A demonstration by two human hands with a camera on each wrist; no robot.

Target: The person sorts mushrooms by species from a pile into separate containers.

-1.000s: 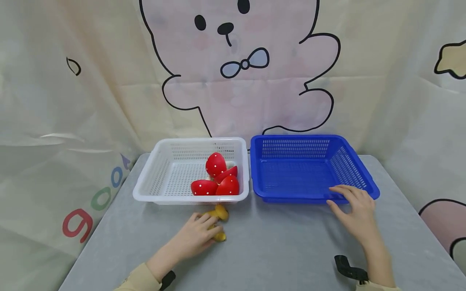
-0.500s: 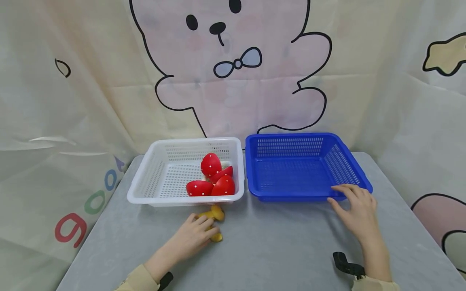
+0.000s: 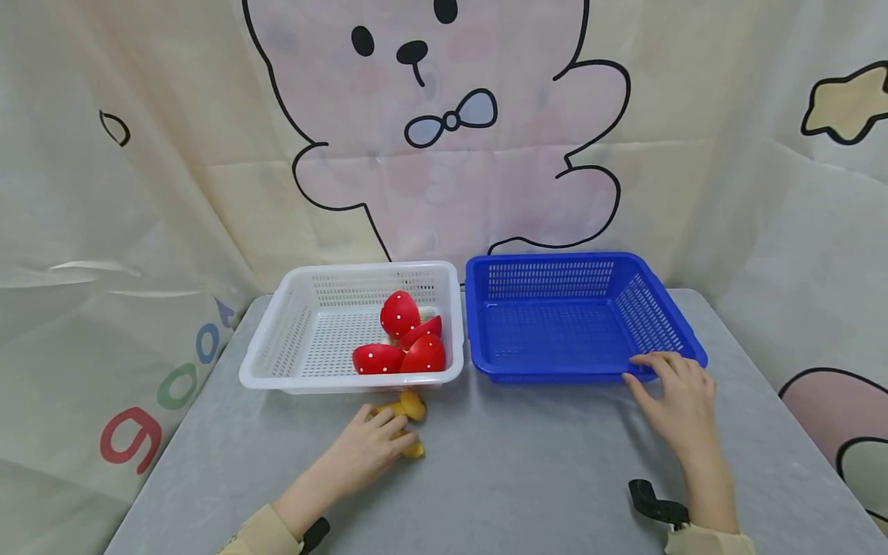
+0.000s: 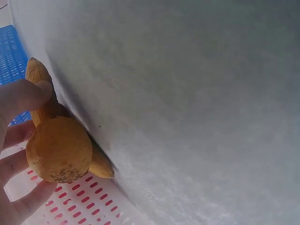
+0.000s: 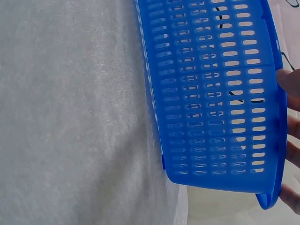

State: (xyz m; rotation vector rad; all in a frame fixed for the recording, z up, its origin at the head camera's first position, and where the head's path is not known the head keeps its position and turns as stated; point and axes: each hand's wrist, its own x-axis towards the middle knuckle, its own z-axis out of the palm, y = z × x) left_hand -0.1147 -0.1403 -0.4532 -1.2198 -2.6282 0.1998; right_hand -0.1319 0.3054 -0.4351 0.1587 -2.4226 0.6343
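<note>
I see the left hand clamped on the yellow toy, thumb on one side and fingers curled on the other, just in front of the right half of the white basket. The toy is knobbly; its long axis runs outward from the white basket's front wall, with a narrow tip by the thumb aiming away from that wall, another end close to it, and a round knob facing my left wrist camera. Fingers hide its middle, so I cannot tell whether it is one piece or several. To the right of the white basket, the right hand grips the near right corner of the blue basket, thumb outside and fingers over the rim. On the curtain left of the white basket I can read a red "g", a green "o" and a blue "o". Only a narrow gap parts the white basket from the blue one, while bare worktop spreads in front of both, between the hands. Red spotted toys crowd the white basket's right side, leaving its left floor uncovered.
</note>
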